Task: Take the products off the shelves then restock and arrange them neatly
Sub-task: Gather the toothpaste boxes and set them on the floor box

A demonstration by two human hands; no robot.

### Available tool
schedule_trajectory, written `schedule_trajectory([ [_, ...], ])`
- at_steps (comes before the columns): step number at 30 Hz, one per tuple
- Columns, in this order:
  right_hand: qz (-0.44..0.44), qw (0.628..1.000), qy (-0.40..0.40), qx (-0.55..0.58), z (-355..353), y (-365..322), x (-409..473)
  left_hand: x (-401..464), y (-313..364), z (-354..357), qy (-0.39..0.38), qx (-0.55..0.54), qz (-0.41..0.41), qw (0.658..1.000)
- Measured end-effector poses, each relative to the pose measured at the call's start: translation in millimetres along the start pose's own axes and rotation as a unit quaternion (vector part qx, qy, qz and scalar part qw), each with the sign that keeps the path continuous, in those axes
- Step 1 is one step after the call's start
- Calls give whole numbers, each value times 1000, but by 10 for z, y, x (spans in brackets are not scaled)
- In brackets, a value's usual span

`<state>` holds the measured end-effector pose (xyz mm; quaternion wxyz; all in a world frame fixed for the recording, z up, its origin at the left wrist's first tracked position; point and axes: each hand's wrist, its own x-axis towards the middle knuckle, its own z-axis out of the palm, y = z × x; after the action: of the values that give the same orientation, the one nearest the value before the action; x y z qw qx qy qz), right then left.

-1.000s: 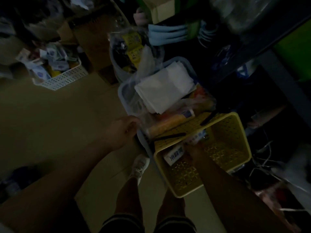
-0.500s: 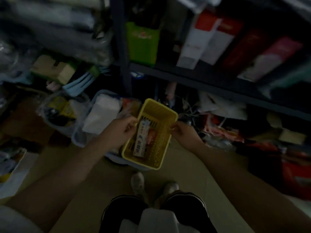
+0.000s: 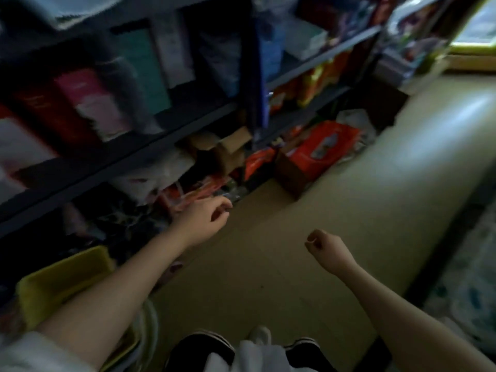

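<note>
Lining dim shelves: blurred boxed products.

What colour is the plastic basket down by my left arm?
Yellow. The basket shows at the lower left of the head view, partly behind the left forearm.

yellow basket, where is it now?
Head view, lower left: the yellow basket sits below the dark shelf, partly behind the left forearm.

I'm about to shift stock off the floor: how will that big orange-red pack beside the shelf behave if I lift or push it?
The orange-red pack looks like soft film wrap, so it will probably give under the fingers rather than stay rigid. It seems bulky yet light for its size. Sitting flat on the floor, it should slide, not roll.
</note>
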<state>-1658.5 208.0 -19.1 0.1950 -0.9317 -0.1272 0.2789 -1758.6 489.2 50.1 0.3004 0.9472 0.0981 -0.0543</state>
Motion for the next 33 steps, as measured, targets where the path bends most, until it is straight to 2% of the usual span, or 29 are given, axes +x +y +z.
schedule_trajectory([
  [2, 67, 996, 25, 57, -239, 464, 26, 359, 245, 226, -28, 25, 25, 999],
  [5, 135, 969, 53, 198, -601, 912, 142, 901, 481, 517, -67, 50, 31, 996],
  [11, 129, 890, 111, 422, -1502, 1119, 733, 2163, 870, 924, -134, 31, 10, 990],
  [15, 112, 885, 147, 429, -2100, 1251, 1301, 3165, 1302, 1070, -159, 2, 32, 987],
  [20, 150, 880, 182, 411, -2718, 1672, 1942, 4345, 2122, 1149, -191, -25, 74, 978],
  [28, 255, 843, 193, 433, -3534, 3079, 2850, 5946, 3702, 1465, -171, -54, 189, 966],
  [33, 267, 853, 177, 412, -4375, 3984, 3544, 6960, 4577, 1810, -162, -74, 181, 967],
])
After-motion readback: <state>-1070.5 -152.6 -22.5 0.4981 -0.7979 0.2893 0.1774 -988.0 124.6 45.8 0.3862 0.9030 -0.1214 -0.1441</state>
